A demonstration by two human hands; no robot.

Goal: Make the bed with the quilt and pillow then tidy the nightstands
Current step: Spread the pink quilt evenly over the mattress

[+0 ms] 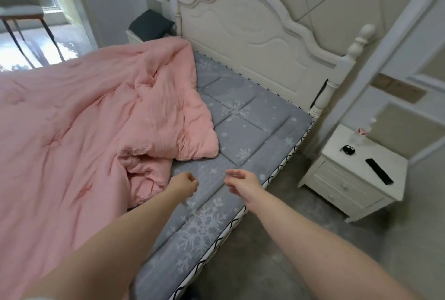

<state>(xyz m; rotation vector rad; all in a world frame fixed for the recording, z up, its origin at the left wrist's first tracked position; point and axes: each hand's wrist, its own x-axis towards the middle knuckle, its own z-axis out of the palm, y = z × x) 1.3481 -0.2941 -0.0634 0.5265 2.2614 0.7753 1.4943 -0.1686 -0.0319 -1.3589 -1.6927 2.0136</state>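
A pink quilt (79,131) lies rumpled over the left of the bed, its near corner folded back on the grey snowflake mattress (252,116). My left hand (184,183) hovers over the mattress just right of the quilt's folded edge, fingers curled, holding nothing. My right hand (243,183) reaches beside it with fingers loosely bent, empty. The near white nightstand (361,179) stands to the right. The far nightstand (134,34) sits beyond the headboard's left post. No pillow is in view.
On the near nightstand lie a black remote (378,170), a small black round object (348,150) and a clear bottle (358,134). A dark folded cloth (151,24) rests on the far nightstand. White headboard (252,42) at back; grey chair (19,8) by the window.
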